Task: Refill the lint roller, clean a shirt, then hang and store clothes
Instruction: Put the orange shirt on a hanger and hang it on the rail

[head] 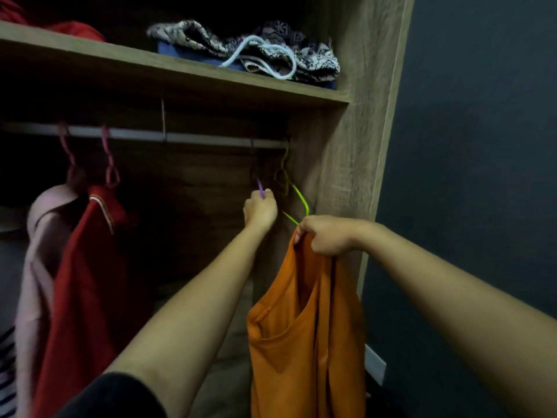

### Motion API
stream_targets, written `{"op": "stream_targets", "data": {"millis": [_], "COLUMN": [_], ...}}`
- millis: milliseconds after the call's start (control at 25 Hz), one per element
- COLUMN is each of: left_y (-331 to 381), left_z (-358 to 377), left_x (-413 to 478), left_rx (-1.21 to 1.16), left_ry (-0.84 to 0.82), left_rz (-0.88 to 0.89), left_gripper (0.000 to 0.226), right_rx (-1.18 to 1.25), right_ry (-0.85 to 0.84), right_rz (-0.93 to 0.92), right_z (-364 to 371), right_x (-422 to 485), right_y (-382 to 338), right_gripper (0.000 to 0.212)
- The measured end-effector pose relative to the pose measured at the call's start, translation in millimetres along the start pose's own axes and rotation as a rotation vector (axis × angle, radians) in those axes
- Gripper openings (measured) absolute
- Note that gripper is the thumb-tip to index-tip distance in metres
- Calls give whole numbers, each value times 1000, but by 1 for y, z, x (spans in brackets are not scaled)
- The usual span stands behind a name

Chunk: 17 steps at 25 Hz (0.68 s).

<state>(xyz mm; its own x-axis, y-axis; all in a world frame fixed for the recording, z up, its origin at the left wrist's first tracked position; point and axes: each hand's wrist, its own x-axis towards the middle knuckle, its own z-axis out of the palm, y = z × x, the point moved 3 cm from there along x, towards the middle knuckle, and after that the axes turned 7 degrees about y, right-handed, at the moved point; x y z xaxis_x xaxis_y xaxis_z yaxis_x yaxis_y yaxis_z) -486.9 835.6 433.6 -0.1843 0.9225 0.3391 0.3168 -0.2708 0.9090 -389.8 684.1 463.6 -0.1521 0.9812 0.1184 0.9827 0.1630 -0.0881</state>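
Inside a wooden wardrobe, my left hand (pixel 259 210) is closed around a purple hanger (pixel 259 188) that hangs from the metal rail (pixel 193 137) near its right end. My right hand (pixel 327 235) grips the top of an orange shirt (pixel 304 333), which dangles below it in front of the wardrobe's right side panel. A green hanger (pixel 297 196) hangs from the rail just right of the purple one, its lower arm reaching down to my right fist.
A red garment (pixel 87 282) and a pale pink garment (pixel 39 267) hang on pink hangers at the left of the rail. Folded patterned cloth (pixel 250 52) lies on the shelf (pixel 180 76) above. A dark wall (pixel 476 176) stands to the right.
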Motion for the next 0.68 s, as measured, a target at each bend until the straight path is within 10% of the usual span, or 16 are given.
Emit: {"op": "stream_targets", "data": {"millis": [680], "left_y": [-90], "left_z": [-150], "left_x": [-103], "left_rx": [-206], "left_ry": [-47], "left_rz": [-53], "left_gripper": [22], "right_rx": [216], "right_ry": [243], "right_rz": [28], "right_z": [23], "right_x": [41], "right_y": [-42], "right_gripper": [54]}}
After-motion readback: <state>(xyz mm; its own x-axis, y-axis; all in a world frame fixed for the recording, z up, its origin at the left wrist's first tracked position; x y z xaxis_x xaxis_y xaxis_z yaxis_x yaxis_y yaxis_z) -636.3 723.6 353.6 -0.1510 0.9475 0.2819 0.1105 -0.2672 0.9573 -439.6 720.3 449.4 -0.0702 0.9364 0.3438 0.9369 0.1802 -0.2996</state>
